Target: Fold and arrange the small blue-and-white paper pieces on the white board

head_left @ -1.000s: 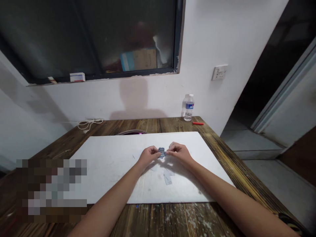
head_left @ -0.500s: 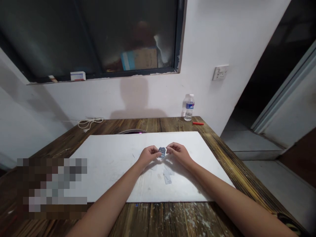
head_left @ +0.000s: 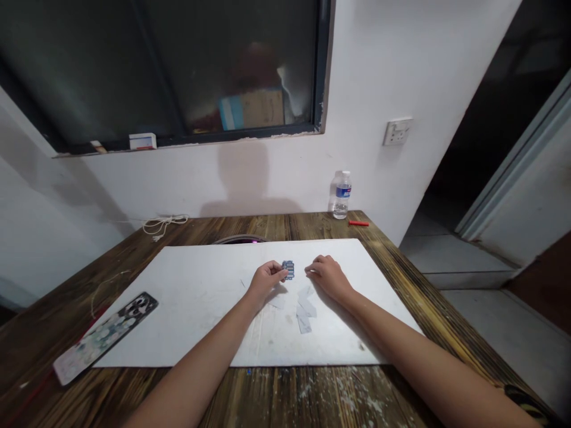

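My left hand [head_left: 266,277] pinches a small grey-blue patterned piece [head_left: 288,270] just above the white board [head_left: 200,297] in the middle of the wooden table. My right hand [head_left: 327,275] rests on the board a little to the right of the piece, apart from it, with its fingers curled and pressed together; I cannot make out anything in them. Several pale grey scraps [head_left: 305,308] lie on the board just in front of both hands.
A phone in a patterned case [head_left: 106,336] lies at the board's left front corner. A water bottle [head_left: 341,194] and a red pen [head_left: 358,223] stand at the back right by the wall. A white cord [head_left: 163,223] lies at the back left. The table's right edge drops to the floor.
My right hand has let go of the small piece and moved to the right, down onto the board. My left hand still holds the piece.
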A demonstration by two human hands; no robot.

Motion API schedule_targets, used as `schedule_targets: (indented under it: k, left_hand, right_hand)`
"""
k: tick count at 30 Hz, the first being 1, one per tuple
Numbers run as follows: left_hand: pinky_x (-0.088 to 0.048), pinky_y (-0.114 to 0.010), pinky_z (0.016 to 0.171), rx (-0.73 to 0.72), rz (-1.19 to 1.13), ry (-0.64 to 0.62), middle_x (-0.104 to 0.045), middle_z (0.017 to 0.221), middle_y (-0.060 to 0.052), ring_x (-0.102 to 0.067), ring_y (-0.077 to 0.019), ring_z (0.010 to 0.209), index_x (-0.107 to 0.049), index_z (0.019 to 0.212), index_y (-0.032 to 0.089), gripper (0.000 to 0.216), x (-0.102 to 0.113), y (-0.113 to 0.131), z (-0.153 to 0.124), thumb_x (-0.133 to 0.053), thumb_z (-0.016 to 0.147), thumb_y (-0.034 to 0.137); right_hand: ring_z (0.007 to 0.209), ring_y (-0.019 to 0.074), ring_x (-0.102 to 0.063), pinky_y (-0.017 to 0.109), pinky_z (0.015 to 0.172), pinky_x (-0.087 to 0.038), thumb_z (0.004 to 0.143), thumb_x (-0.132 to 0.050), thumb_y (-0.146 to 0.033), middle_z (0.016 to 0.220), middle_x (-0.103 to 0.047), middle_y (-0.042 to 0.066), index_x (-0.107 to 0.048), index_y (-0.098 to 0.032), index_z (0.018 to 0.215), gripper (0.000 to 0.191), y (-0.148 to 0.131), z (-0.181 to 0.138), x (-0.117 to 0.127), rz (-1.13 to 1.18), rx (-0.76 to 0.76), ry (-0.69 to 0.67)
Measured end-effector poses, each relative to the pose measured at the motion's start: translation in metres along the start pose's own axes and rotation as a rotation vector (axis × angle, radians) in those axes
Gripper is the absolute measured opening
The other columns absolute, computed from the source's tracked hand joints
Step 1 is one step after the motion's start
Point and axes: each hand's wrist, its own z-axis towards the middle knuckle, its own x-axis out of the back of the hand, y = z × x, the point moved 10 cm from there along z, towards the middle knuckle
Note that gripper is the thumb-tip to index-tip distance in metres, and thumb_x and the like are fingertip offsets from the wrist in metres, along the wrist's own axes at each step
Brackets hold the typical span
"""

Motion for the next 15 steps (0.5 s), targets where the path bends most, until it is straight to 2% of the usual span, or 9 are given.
schedule_targets:
  k: [2,5,9,11,15]
  left_hand:
    - [-0.039,-0.021,0.052,-0.002,-0.003,0.0,-0.06,0.061,-0.001,-0.053,-0.0109,0.057,-0.059,0.066,0.017,0.033,0.0,0.0,0.001,-0.082,0.06,0.04]
    - [-0.04,-0.021,0.053,-0.004,-0.005,-0.003,-0.06,0.061,0.0,-0.053,-0.0108,0.058,-0.059,0.067,0.017,0.034,-0.001,0.0,0.001,-0.082,0.06,0.04]
    - [-0.041,-0.021,0.055,-0.011,-0.016,-0.012,-0.06,0.061,0.0,-0.053,-0.0102,0.059,-0.059,0.068,0.016,0.033,-0.002,0.0,0.001,-0.082,0.06,0.038]
    - [-0.041,-0.021,0.055,-0.009,-0.013,-0.003,-0.06,0.062,0.0,-0.053,-0.0103,0.058,-0.059,0.068,0.016,0.033,-0.001,-0.001,0.001,-0.082,0.06,0.039]
    - [-0.041,-0.022,0.055,-0.007,-0.005,0.0,-0.06,0.062,0.0,-0.053,-0.0106,0.058,-0.059,0.068,0.016,0.035,0.0,-0.002,0.001,-0.082,0.059,0.041]
  right_hand:
    - [0.086,0.0218,-0.054,0.035,0.077,-0.04,0.085,-0.064,-0.019,0.086,-0.067,0.006,-0.077,-0.024,0.081,0.014,0.003,0.002,0.001,0.045,0.009,-0.011]
    - [0.085,0.0209,-0.055,0.035,0.079,-0.041,0.083,-0.069,-0.03,0.086,-0.067,0.005,-0.077,-0.024,0.08,0.01,-0.003,0.003,-0.002,0.158,0.069,-0.088]
    - [0.089,0.0213,-0.054,0.035,0.082,-0.041,0.066,-0.084,-0.044,0.091,-0.066,0.004,-0.076,-0.026,0.083,0.025,-0.021,0.0,-0.013,0.218,0.209,-0.25]
    - [0.089,0.0212,-0.054,0.035,0.082,-0.039,0.06,-0.087,-0.044,0.091,-0.066,0.004,-0.075,-0.026,0.082,0.031,-0.022,-0.001,-0.017,0.199,0.208,-0.28]
    - [0.086,0.0194,-0.054,0.032,0.079,-0.039,0.06,-0.088,-0.039,0.087,-0.066,0.002,-0.072,-0.023,0.077,0.028,-0.017,0.001,-0.02,0.21,0.166,-0.274]
